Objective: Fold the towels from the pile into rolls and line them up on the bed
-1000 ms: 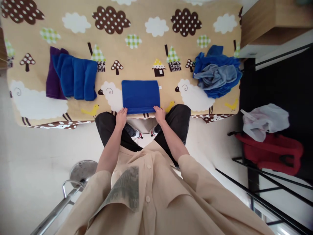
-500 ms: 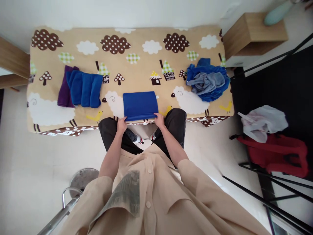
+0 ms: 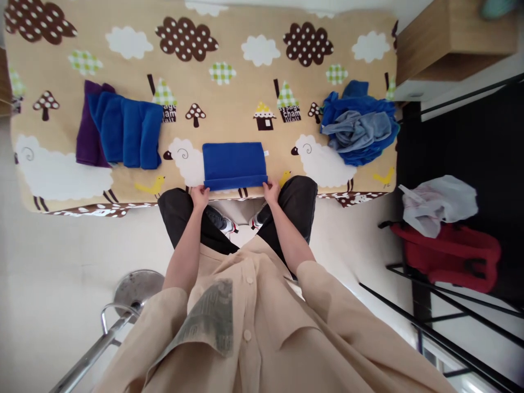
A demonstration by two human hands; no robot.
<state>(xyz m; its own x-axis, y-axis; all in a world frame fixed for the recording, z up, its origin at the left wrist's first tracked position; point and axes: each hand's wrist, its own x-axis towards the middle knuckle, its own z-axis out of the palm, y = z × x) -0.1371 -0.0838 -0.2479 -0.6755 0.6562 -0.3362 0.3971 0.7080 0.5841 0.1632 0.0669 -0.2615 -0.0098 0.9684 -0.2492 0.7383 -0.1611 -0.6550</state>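
Note:
A blue cloth (image 3: 234, 161) lies flat at the front edge of the patterned bed cover (image 3: 229, 120), its near edge turned up in a narrow fold. My left hand (image 3: 199, 196) pinches the near left corner of that cloth, and my right hand (image 3: 271, 192) pinches the near right corner. Off to the left, rolled or folded blue cloths (image 3: 131, 131) rest partly over a purple cloth (image 3: 92, 134). On the right sits a crumpled heap of blue cloth (image 3: 360, 153) with a grey-blue cloth (image 3: 358, 130) on top.
A wooden cabinet (image 3: 454, 33) stands at the back right. Below it are a white plastic bag (image 3: 444, 204), a red bag (image 3: 454, 251) and black metal bars. A metal stool (image 3: 137, 289) is at the lower left. My knees touch the bed's front.
The near edge of the blue cloth is now folded over in a wider strip, with both hands still at its corners. The view has shifted closer to the bed.

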